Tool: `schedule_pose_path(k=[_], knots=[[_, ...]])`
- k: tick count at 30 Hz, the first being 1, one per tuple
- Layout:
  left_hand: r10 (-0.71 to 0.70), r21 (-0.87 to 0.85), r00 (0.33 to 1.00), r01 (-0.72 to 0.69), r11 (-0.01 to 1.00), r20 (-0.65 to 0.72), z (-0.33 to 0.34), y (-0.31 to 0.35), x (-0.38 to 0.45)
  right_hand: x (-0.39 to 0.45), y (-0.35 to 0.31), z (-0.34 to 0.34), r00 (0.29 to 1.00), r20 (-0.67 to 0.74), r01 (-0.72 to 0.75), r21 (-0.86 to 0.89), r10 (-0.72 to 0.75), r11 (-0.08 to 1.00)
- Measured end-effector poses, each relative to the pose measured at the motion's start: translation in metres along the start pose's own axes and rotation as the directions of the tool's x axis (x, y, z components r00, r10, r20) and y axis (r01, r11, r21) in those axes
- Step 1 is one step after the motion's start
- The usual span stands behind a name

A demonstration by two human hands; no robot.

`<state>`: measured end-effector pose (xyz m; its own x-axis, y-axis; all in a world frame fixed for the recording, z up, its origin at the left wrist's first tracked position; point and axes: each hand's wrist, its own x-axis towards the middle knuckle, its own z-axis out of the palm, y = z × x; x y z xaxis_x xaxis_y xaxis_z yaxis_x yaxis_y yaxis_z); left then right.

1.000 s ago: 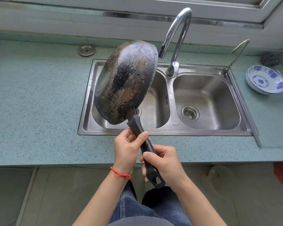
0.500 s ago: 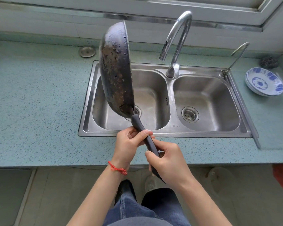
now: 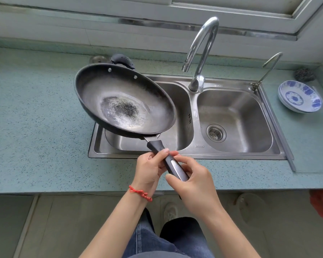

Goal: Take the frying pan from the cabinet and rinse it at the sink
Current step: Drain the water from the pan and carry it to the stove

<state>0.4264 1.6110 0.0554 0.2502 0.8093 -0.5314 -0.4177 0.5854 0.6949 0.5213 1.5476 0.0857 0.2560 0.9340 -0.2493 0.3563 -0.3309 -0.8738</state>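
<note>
Turned since the earlier frame from edge-on to open side up, the frying pan [image 3: 125, 103] hangs over the left basin of the sink [image 3: 186, 155], stiff and probably heavy at the front, so both the left hand [image 3: 149, 169] and the right hand [image 3: 192, 185] curl their fingers round its long handle [image 3: 168, 160].

The frying pan [image 3: 125, 101] covers most of the left basin of the sink [image 3: 190, 155]; right of the faucet [image 3: 201, 53], the basin stands open.

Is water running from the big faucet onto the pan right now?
No. No stream leaves the faucet, and both hands hold the frying pan face up, left of the spout.
</note>
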Motion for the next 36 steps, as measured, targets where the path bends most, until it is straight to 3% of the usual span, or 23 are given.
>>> schedule_pose_path(k=[4, 9, 19, 25, 31, 36], knots=[[-0.025, -0.112, 0.998, 0.031, 0.993, 0.061, -0.004, 0.002, -0.004, 0.004, -0.006, 0.001, 0.99, 0.073, -0.126, 0.073, 0.121, 0.989], [-0.029, -0.163, 0.99, 0.052, 0.985, 0.138, -0.012, 0.004, -0.002, 0.008, -0.017, -0.006, 0.895, 0.408, -0.358, 0.417, 0.18, 0.835], [0.02, -0.098, 0.992, -0.007, 0.995, 0.126, -0.027, 0.014, -0.009, -0.009, -0.012, 0.026, 0.951, 0.308, -0.191, 0.488, 0.037, 0.852], [0.106, 0.14, 0.994, -0.101, 0.985, -0.027, -0.026, 0.015, -0.018, -0.01, -0.008, 0.03, 0.963, 0.271, -0.148, 0.473, 0.017, 0.869], [0.218, 0.204, 0.964, -0.185, 0.961, -0.154, -0.01, 0.002, -0.024, -0.005, 0.0, 0.01, 0.94, 0.339, -0.135, 0.448, -0.028, 0.884], [0.269, 0.131, 0.92, -0.241, 0.962, -0.284, 0.013, -0.022, -0.033, 0.0, 0.017, -0.018, 0.879, 0.47, -0.135, 0.409, -0.081, 0.903]])
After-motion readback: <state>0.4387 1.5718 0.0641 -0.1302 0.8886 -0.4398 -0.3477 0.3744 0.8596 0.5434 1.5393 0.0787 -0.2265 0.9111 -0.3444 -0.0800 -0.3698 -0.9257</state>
